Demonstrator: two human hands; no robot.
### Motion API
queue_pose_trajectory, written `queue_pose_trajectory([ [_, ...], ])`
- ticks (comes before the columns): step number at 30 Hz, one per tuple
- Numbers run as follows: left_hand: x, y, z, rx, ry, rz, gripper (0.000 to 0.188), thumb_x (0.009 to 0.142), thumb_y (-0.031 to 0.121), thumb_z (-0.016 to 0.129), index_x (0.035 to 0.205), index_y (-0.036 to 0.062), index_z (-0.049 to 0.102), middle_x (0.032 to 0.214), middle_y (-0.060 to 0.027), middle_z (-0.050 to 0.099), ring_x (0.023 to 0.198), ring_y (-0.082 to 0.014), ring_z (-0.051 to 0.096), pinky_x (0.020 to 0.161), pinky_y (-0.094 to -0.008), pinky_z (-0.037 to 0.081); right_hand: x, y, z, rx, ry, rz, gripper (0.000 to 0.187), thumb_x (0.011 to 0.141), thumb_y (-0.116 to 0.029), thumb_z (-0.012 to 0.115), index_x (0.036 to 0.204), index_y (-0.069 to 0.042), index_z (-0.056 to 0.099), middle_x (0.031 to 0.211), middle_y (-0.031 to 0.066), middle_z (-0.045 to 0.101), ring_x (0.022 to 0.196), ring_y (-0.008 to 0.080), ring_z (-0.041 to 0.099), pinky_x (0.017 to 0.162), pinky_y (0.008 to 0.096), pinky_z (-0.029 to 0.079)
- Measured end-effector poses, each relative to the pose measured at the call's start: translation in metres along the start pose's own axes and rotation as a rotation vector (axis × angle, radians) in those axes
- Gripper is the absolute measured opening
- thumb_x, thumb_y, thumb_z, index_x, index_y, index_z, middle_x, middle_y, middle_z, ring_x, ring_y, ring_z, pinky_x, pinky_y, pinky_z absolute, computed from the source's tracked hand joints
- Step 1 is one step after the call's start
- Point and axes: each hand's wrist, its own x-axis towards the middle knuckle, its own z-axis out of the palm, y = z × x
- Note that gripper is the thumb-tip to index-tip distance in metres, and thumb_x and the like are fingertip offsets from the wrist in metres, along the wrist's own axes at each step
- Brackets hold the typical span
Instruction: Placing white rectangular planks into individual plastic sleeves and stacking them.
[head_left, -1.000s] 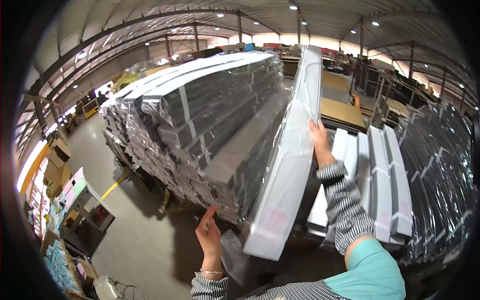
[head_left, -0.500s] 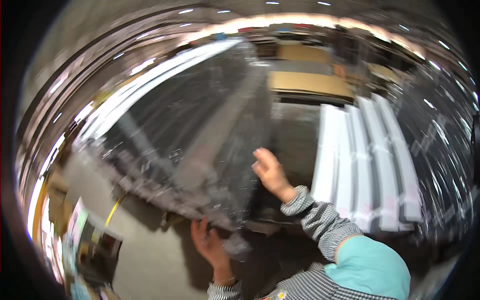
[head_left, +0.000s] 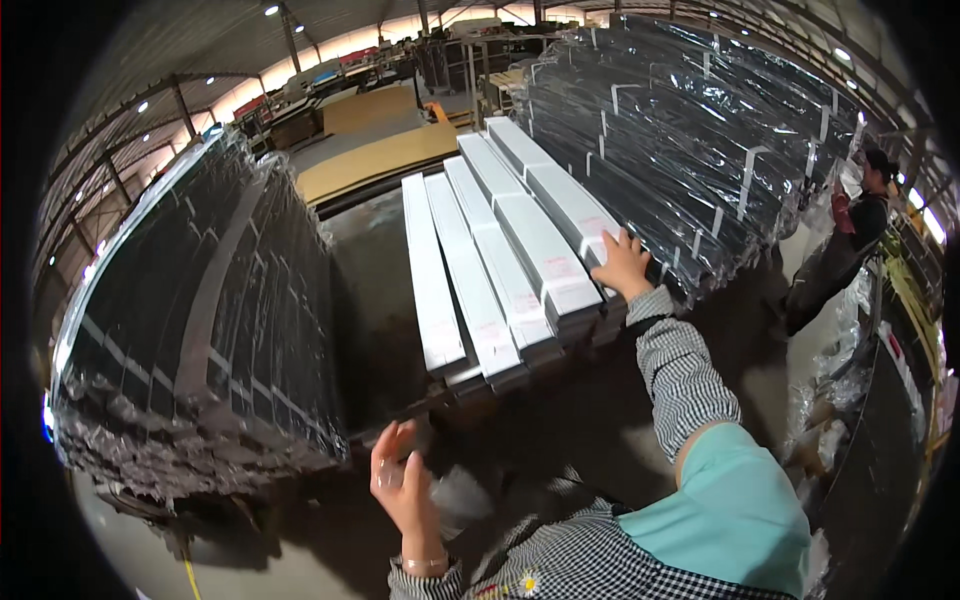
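Beyond our dark table (head_left: pixel 370 290), tan boards (head_left: pixel 375 160) fill part of the hall. White bundles (head_left: pixel 530 230) lie side by side on the table, between a wrapped left stack (head_left: pixel 130 300) and right stack (head_left: pixel 690 140). Our right hand (head_left: pixel 622 265) is spread, touching the near end of the rightmost bundle (head_left: pixel 565 195). Our left hand (head_left: pixel 403 485) is half-curled, fingers apart; we cannot tell whether it pinches the clear film (head_left: pixel 462 500) beside it.

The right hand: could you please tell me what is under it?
Under the right hand is the near end of the rightmost white-topped bundle; the patch that the hand covers cannot be seen.
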Motion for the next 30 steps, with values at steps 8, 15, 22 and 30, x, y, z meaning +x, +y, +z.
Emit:
queue_pose_trajectory([
  [8,-0.012,0.025,0.092,-0.3,-0.118,0.0,0.033,0.099,-0.003,0.046,0.132,-0.0024,0.052,0.133,-0.019,0.059,0.06,-0.0037,0.05,0.05,-0.0185,0.043,-0.22,0.004,-0.101,0.132,0.242,-0.497,0.051,0.081,-0.032,0.075,0.123,-0.005,0.065,0.131,0.0152,0.06,0.123,0.0351,0.052,0.101,0.0538,0.035],
  [15,-0.029,0.009,0.16,-0.294,-0.33,-0.034,0.028,0.106,0.01,0.043,0.129,-0.0021,0.054,0.13,-0.0193,0.061,0.066,-0.0127,0.062,0.063,-0.0248,0.054,-0.297,-0.021,-0.108,1.624,-0.73,-0.114,0.019,0.092,-0.013,0.071,0.106,-0.001,0.065,0.097,0.0017,0.066,0.091,0.0088,0.058,0.082,0.0261,0.048],
  [22,-0.04,-0.039,0.171,-0.058,-0.631,-0.047,0.02,0.098,0.017,0.063,0.106,-0.0008,0.066,0.084,-0.0026,0.066,0.066,-0.006,0.055,0.06,-0.0202,0.044,-0.261,0.046,-0.127,1.297,0.053,-0.345,0.012,0.086,-0.004,0.074,0.079,0.001,0.065,0.078,0.0042,0.062,0.08,0.0135,0.057,0.072,0.0249,0.045],
  [30,-0.06,-0.062,0.182,-0.536,-0.915,-0.501,0.048,0.094,0.043,0.065,0.071,-0.0003,0.061,0.079,-0.009,0.064,0.061,-0.0123,0.048,0.056,-0.024,0.036,-0.258,0.1,-0.124,1.854,-0.756,-0.335,0.029,0.093,-0.026,0.066,0.07,-0.013,0.055,0.067,0.0015,0.058,0.086,0.0194,0.055,0.096,0.0406,0.037],
])
